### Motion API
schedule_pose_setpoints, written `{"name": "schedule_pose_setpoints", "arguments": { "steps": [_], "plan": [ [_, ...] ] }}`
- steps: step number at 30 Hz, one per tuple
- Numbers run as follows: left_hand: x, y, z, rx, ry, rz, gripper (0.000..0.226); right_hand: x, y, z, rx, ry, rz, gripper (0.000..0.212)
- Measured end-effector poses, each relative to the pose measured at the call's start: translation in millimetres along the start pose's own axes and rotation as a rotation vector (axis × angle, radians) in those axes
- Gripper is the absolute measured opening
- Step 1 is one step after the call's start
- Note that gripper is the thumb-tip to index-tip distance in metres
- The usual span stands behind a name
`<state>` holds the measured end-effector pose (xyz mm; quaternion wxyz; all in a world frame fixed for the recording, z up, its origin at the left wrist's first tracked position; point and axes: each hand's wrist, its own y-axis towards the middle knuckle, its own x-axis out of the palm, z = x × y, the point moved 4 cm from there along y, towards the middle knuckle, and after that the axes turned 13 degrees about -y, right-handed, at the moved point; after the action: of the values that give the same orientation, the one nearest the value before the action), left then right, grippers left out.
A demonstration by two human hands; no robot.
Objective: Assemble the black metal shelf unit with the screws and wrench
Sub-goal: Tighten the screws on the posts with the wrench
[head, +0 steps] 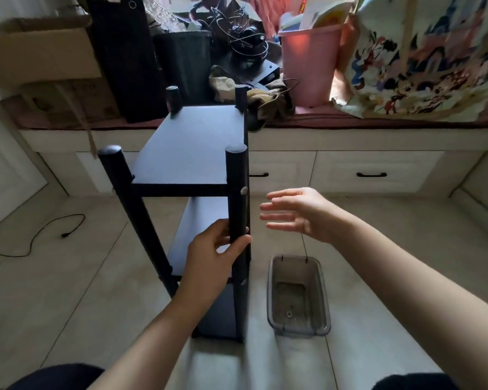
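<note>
One black metal shelf unit (190, 153) stands upright on the tiled floor (68, 277), in front of a long window bench (378, 136) loaded with clutter. It shows four round posts and three flat boards, one above another. Two silver screw heads (244, 190) sit on the near right post (238, 209), one by the top board and one lower down. The left hand (214, 249) grasps this post between those two boards, thumb and fingers wrapped around it. The right hand (296, 213) hovers just right of the same post, released, fingers spread and holding nothing. One clear plastic bin (297, 295) sits on the floor just right of the unit's base, with one small ring (289, 314) inside. One black cable (40, 235) lies at the floor's left edge.
</note>
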<state>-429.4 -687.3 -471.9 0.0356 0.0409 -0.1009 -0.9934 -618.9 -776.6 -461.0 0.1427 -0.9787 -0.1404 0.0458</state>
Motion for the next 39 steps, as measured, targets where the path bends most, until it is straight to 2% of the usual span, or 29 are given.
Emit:
{"name": "schedule_pose_setpoints", "arguments": {
  "steps": [4, 7, 9, 12, 16, 21, 24, 28, 30, 32, 35, 39],
  "plan": [
    [1.6, -0.4, -4.7, 0.003, 0.036, 0.014, 0.012, -4.4, 7.5, 72.5, 0.143, -0.06, 0.044, 0.025],
    [2.5, -3.6, -9.2, -0.006, 0.146, 0.013, 0.009, -5.6, 13.7, 134.4, 0.285, -0.148, 0.065, 0.025],
    [2.1, -4.8, -10.3, -0.006, 0.202, 0.001, 0.014, -6.3, 19.3, 177.0, 0.358, -0.324, 0.087, 0.025],
    [0.7, -4.9, -10.4, 0.0, 0.223, 0.003, 0.015, -6.9, 29.8, 230.1, 0.362, -0.82, 0.08, 0.023],
    [2.3, -5.2, -15.4, -0.031, 0.272, -0.015, 0.018, 7.8, 34.8, 275.8, 0.384, -1.027, -0.035, 0.032],
    [1.8, -3.3, -15.8, -0.027, 0.326, -0.03, 0.023, 22.6, 27.9, 294.1, 0.419, -1.059, -0.159, 0.036],
    [2.4, -3.3, -16.0, -0.037, 0.327, -0.021, 0.021, 24.3, 20.7, 295.0, 0.428, -1.061, -0.219, 0.026],
    [4.4, -5.1, -16.2, -0.048, 0.333, -0.01, 0.02, 27.0, 9.3, 298.1, 0.468, -1.094, -0.378, 0.019],
    [4.2, -6.1, -16.4, -0.051, 0.322, -0.011, 0.019, 23.4, 6.0, 303.0, 0.512, -1.028, -0.421, 0.017],
    [3.5, -7.1, -16.3, -0.056, 0.317, -0.015, 0.016, 14.8, 5.0, 306.3, 0.527, -0.996, -0.372, 0.019],
    [3.6, -7.6, -15.7, -0.059, 0.31, -0.001, 0.015, -0.5, 7.5, 312.3, 0.499, -1.091, -0.258, 0.02],
    [5.5, -8.4, -15.2, -0.056, 0.314, 0.028, 0.008, -8.8, 13.3, 328.1, 0.493, -1.179, -0.24, 0.018]
  ]
}}
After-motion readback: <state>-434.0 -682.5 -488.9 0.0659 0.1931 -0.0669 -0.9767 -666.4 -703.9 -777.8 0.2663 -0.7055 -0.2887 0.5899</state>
